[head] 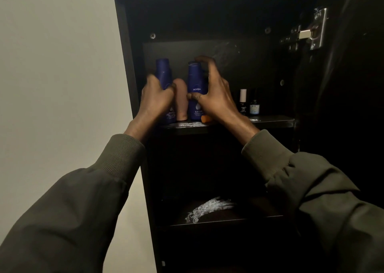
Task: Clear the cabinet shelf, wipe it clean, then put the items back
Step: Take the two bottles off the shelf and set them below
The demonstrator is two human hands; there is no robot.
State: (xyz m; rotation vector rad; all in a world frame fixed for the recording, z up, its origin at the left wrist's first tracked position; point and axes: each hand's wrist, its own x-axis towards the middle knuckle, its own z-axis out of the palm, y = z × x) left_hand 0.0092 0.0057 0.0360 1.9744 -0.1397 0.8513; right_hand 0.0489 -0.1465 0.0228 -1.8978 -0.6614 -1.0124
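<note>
Head view, centre frame: the left hand (156,98) curls round the left blue Nivea bottle (164,71) on the cabinet shelf (270,121). The right hand (214,94) grips the right Nivea bottle (195,81), fingers over its cap, thumb across the front. A pinkish tube (181,100) stands between them.

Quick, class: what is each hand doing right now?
Left hand: grips the left blue bottle.
Right hand: fingers curled round the right blue bottle.

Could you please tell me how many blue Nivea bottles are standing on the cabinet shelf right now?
2. The left blue bottle stands at the shelf's left end, gripped by the left hand. The right blue bottle stands just right of it, gripped by the right hand. More may hide behind the hands.
</note>
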